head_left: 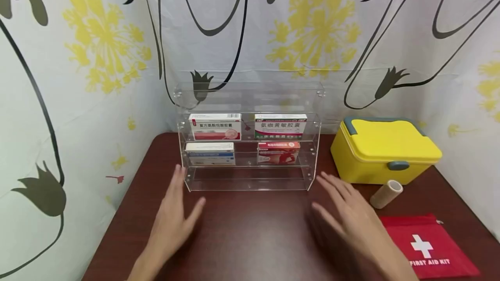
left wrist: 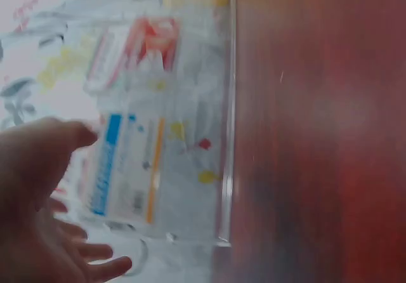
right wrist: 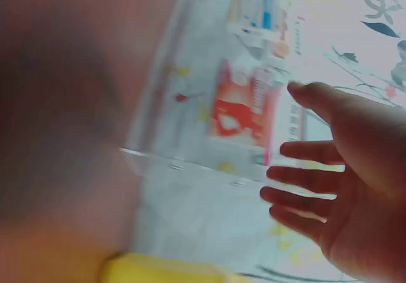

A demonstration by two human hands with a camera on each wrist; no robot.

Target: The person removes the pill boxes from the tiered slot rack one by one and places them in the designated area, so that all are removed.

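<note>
Head view: where are the two hands?

The left hand (head_left: 172,220) is by the clear rack's (head_left: 248,184) left side, and the right hand (head_left: 351,216) is near its right front corner. I can't tell whether either touches it.

Are they gripping anything?

No, both hold nothing; fingers extended, thumbs spread wide.

And the rack?

Upright at the back of the dark worktop (head_left: 250,233), between the hands and the patterned cloth (head_left: 250,51). A red-banded box (head_left: 215,127) and a green-edged box (head_left: 280,126) sit above a blue-and-white box (head_left: 210,154) and a red box (head_left: 278,153).

What's on the right?

A yellow case (head_left: 386,151), a beige roll (head_left: 384,195) and a red pouch (head_left: 433,255).
</note>
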